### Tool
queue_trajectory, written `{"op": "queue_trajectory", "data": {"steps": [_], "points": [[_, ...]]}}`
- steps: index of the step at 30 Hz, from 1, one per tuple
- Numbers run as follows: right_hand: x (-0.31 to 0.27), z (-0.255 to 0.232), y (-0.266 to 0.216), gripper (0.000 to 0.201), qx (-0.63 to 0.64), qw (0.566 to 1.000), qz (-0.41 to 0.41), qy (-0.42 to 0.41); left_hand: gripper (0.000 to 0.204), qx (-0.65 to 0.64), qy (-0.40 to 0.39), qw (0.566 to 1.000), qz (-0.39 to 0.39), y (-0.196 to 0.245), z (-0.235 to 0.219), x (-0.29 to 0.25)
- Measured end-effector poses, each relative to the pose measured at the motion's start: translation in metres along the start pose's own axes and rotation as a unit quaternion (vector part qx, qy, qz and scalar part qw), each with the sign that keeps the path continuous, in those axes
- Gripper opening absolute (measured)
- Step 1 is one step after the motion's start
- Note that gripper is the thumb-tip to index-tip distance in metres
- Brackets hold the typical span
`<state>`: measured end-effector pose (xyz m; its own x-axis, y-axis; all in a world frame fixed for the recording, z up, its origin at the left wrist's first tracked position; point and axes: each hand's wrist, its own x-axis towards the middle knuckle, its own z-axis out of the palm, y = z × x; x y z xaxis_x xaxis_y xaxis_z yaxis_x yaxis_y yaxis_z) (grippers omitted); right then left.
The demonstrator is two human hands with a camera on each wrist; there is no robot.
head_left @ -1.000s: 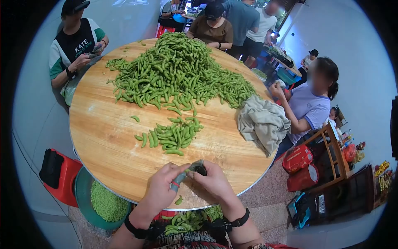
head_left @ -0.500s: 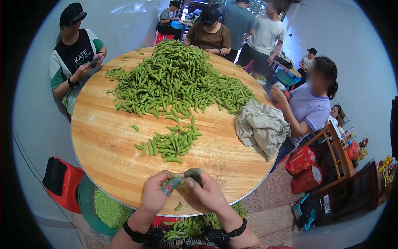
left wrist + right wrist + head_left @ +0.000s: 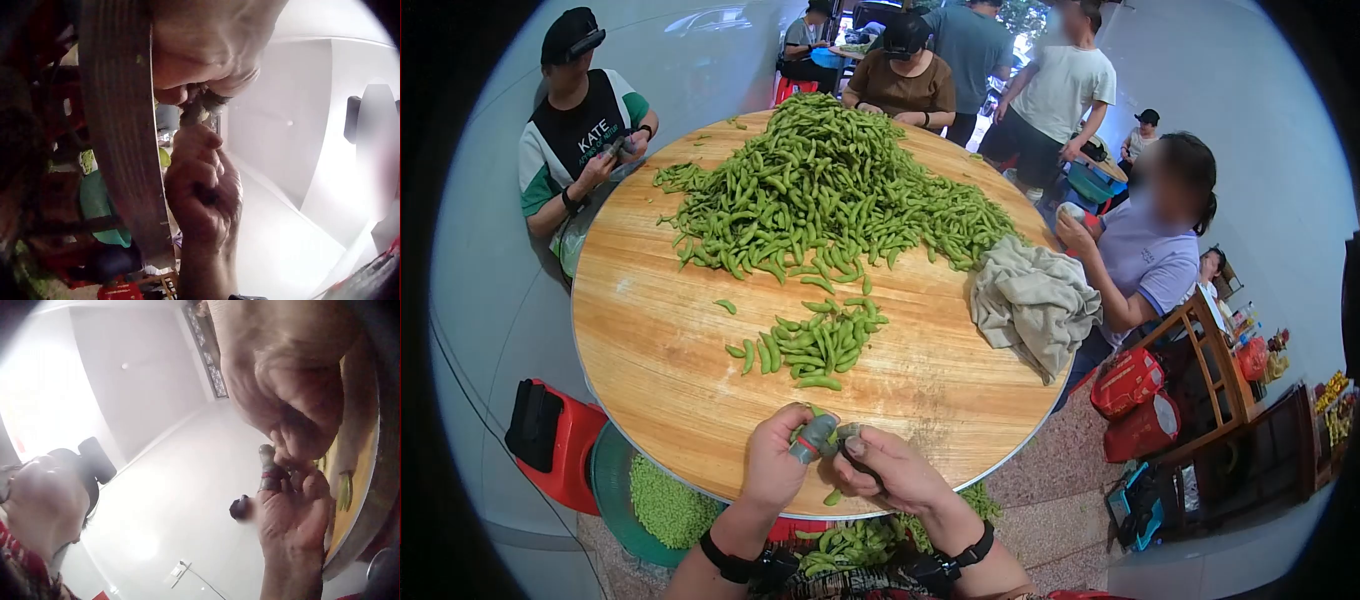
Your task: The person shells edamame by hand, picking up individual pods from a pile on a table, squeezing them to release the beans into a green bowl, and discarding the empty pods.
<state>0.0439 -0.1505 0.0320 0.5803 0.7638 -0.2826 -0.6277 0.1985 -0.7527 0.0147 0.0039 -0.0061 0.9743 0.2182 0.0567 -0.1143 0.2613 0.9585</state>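
Round wooden table (image 3: 650, 330), a pod (image 3: 832, 440) pinched between both hands' fingertips.

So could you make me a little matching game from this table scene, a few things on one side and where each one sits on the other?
Things:
1. big pod heap
2. grey cloth
3. shelled beans
4. red stool

Places:
A. in a green basin below the table edge
B. far half of the round table
C. floor, left of the basin
D. table's right edge

Pairs: 1-B, 2-D, 3-A, 4-C
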Motion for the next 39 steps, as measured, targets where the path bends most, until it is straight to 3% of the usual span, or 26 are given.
{"op": "queue_trajectory", "data": {"steps": [4, 6, 9, 11, 12, 13, 14, 15, 18, 20, 22, 24, 26, 28, 29, 30, 34, 36, 39], "points": [[0.001, 0.003, 0.005, 0.015, 0.006, 1.000, -0.006, 0.021, 0.008, 0.008, -0.063, 0.998, -0.015, 0.016, -0.003, -0.002], [0.000, 0.004, 0.006, 0.015, 0.014, 0.999, -0.005, 0.042, 0.010, -0.144, -0.105, 0.977, -0.118, 0.023, -0.004, -0.001], [-0.002, 0.001, 0.003, 0.014, 0.094, 0.995, 0.037, 0.007, 0.012, -0.220, -0.146, 0.955, -0.137, 0.017, -0.012, 0.001], [0.000, -0.003, 0.006, 0.012, 0.142, 0.989, 0.038, -0.006, 0.010, -0.203, -0.132, 0.959, -0.146, 0.018, -0.009, 0.000], [0.003, -0.006, 0.012, 0.012, 0.145, 0.989, 0.039, -0.005, 0.009, -0.185, -0.119, 0.963, -0.154, 0.018, -0.007, -0.002], [0.008, -0.010, 0.021, 0.012, 0.041, 0.998, -0.025, 0.032, 0.009, -0.184, -0.117, 0.963, -0.158, 0.017, -0.004, -0.002], [0.009, -0.011, 0.027, 0.011, -0.064, 0.992, -0.086, 0.069, 0.009, -0.021, -0.097, 0.992, -0.080, 0.014, 0.000, -0.002], [0.008, -0.007, 0.023, 0.011, -0.239, 0.951, -0.158, 0.113, 0.011, 0.144, -0.076, 0.987, -0.001, 0.011, 0.001, -0.003], [0.004, -0.003, 0.014, 0.012, -0.262, 0.945, -0.111, 0.163, 0.015, 0.174, -0.058, 0.983, 0.024, 0.008, -0.001, 0.000], [0.002, -0.013, 0.010, 0.011, -0.088, 0.989, -0.052, 0.108, 0.016, 0.143, -0.065, 0.988, 0.003, 0.008, -0.001, 0.000], [-0.001, -0.011, 0.004, 0.010, 0.043, 0.997, -0.030, 0.063, 0.015, 0.103, -0.122, 0.985, 0.061, 0.010, -0.004, 0.001], [-0.007, -0.004, -0.003, 0.011, 0.040, 0.997, -0.008, 0.065, 0.021, 0.068, -0.128, 0.989, 0.000, 0.017, -0.004, -0.001], [-0.009, -0.021, 0.004, 0.014, -0.107, 0.991, -0.031, 0.069, 0.028, 0.001, -0.155, 0.981, -0.114, 0.025, -0.003, -0.004], [-0.009, -0.021, -0.002, 0.017, -0.161, 0.975, -0.080, 0.127, 0.032, 0.022, -0.163, 0.982, -0.088, 0.029, 0.000, -0.004], [-0.003, -0.019, -0.003, 0.018, -0.248, 0.936, -0.174, 0.179, 0.038, 0.152, -0.141, 0.973, 0.096, 0.012, 0.003, 0.000], [0.000, -0.022, -0.003, 0.021, -0.238, 0.936, -0.196, 0.172, 0.038, 0.156, -0.135, 0.974, 0.091, 0.014, 0.004, -0.002], [0.006, -0.015, -0.006, 0.028, -0.230, 0.953, -0.149, 0.131, 0.055, 0.221, -0.156, 0.960, 0.079, 0.015, 0.006, -0.006], [0.009, -0.015, -0.006, 0.030, -0.211, 0.964, -0.121, 0.109, 0.057, 0.231, -0.135, 0.953, 0.144, 0.015, 0.006, -0.005], [0.010, -0.017, -0.005, 0.024, -0.204, 0.970, -0.096, 0.089, 0.051, 0.278, -0.164, 0.934, 0.150, 0.024, 0.006, -0.008]]}}
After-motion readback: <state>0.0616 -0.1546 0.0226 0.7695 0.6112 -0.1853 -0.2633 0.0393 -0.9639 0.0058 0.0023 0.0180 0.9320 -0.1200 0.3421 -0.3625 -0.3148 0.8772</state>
